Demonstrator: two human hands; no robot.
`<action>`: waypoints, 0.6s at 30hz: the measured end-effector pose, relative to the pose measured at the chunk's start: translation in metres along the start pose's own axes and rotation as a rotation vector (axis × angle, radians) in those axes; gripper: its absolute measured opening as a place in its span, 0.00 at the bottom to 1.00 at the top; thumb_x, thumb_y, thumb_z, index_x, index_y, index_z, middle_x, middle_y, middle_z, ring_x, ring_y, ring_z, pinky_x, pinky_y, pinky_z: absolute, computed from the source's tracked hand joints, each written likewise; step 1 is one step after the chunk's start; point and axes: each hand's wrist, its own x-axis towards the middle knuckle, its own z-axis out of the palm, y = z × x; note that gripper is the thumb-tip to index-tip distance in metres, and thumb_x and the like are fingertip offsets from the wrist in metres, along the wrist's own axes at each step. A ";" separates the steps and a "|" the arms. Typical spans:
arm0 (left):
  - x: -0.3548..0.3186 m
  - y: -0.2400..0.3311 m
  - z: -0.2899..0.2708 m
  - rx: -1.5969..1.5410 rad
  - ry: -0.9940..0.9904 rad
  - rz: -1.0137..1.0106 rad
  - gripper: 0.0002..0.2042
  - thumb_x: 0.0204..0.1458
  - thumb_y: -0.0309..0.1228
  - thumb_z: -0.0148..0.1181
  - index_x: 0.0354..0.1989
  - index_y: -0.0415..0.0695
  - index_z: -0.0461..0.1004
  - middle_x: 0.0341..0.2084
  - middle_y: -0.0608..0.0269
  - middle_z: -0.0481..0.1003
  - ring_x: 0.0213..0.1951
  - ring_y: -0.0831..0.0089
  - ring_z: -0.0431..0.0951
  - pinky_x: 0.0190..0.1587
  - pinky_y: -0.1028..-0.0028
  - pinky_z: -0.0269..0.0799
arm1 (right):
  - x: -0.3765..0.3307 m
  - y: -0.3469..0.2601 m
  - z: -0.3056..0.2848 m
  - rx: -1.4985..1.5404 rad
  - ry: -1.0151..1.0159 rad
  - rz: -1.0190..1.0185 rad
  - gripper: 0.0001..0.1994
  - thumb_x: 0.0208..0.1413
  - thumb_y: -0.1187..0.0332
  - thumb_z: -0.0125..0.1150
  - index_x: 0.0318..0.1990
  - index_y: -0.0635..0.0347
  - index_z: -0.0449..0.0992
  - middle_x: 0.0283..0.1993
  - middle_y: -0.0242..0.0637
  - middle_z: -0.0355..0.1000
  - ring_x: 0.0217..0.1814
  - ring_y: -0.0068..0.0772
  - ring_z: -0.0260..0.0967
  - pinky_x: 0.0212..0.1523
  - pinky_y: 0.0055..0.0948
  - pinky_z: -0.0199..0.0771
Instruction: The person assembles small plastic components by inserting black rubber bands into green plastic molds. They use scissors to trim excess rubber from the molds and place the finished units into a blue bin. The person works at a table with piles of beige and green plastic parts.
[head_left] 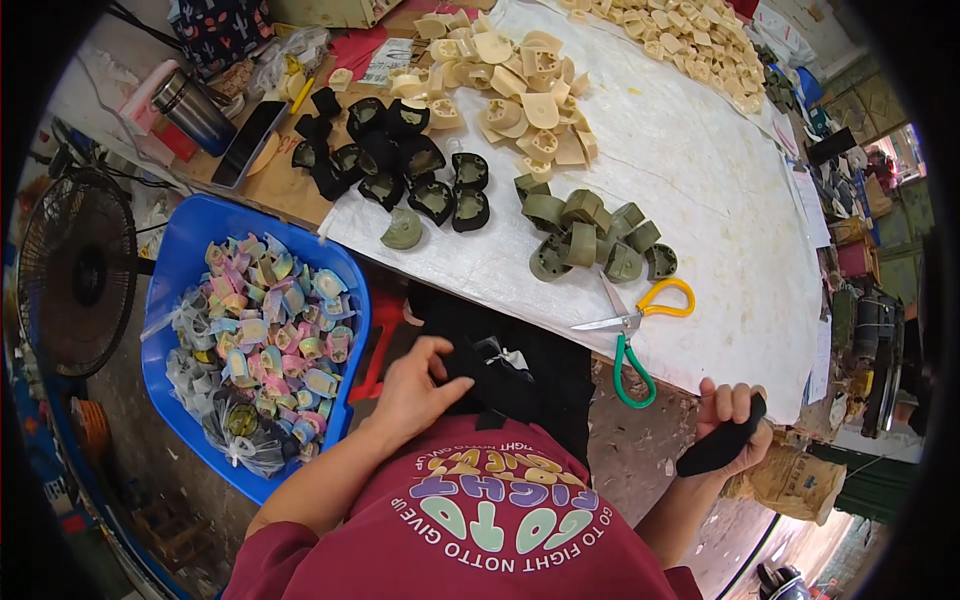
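My right hand [728, 425], off the table's near right edge, grips a small black fabric piece [722, 440] with its fingers wrapped round it. Over my lap, my left hand [412, 388] is held with thumb and fingers apart and nothing visible between them. It is close to the black cloth [535, 375] on my lap, where a small whitish scrap [515, 360] lies. Scissors [628, 322] with one yellow and one green handle rest on the table's edge, blades apart. Beyond them sit several olive-green hollow heel-shaped pieces [580, 240].
Black-covered pieces [400, 160] cluster at the left of the white-covered table [700, 230]. Beige pieces [530, 90] are heaped farther back. A blue tub [360, 300] of pastel pieces stands at left, beside a fan [88, 265]. A metal tumbler [192, 110] and a phone [250, 140] lie beyond.
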 end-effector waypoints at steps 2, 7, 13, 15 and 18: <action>0.014 0.012 -0.015 -0.007 0.232 0.067 0.21 0.42 0.33 0.71 0.43 0.38 0.71 0.24 0.61 0.72 0.22 0.75 0.71 0.25 0.74 0.67 | 0.009 0.012 0.013 -0.214 0.086 0.081 0.10 0.47 0.64 0.55 0.26 0.59 0.63 0.27 0.39 0.67 0.29 0.38 0.68 0.50 0.48 0.70; 0.083 0.039 -0.056 0.249 0.627 0.185 0.25 0.42 0.36 0.70 0.47 0.37 0.71 0.27 0.60 0.70 0.27 0.69 0.71 0.32 0.71 0.69 | 0.046 0.079 0.058 -0.452 0.077 0.402 0.10 0.46 0.79 0.55 0.38 0.65 0.69 0.30 0.43 0.72 0.28 0.33 0.72 0.30 0.26 0.72; 0.099 0.022 -0.073 0.140 0.545 0.145 0.20 0.44 0.35 0.69 0.41 0.34 0.74 0.35 0.55 0.73 0.36 0.67 0.76 0.36 0.69 0.71 | 0.069 0.124 0.090 -0.442 -0.082 0.622 0.18 0.51 0.80 0.61 0.51 0.66 0.71 0.35 0.39 0.77 0.36 0.23 0.73 0.38 0.21 0.74; 0.092 0.010 -0.073 -0.288 0.500 -0.027 0.17 0.45 0.31 0.69 0.41 0.36 0.73 0.36 0.57 0.74 0.36 0.76 0.75 0.35 0.74 0.70 | 0.070 0.134 0.085 -0.448 -0.079 0.667 0.15 0.52 0.79 0.62 0.48 0.67 0.73 0.36 0.39 0.77 0.37 0.22 0.74 0.40 0.21 0.74; 0.071 0.019 -0.061 -0.635 0.353 0.130 0.24 0.48 0.16 0.61 0.54 0.40 0.62 0.40 0.58 0.72 0.39 0.77 0.75 0.36 0.80 0.72 | 0.073 0.148 0.089 -0.411 -0.094 0.741 0.10 0.53 0.78 0.61 0.44 0.67 0.76 0.36 0.39 0.77 0.37 0.22 0.74 0.40 0.21 0.74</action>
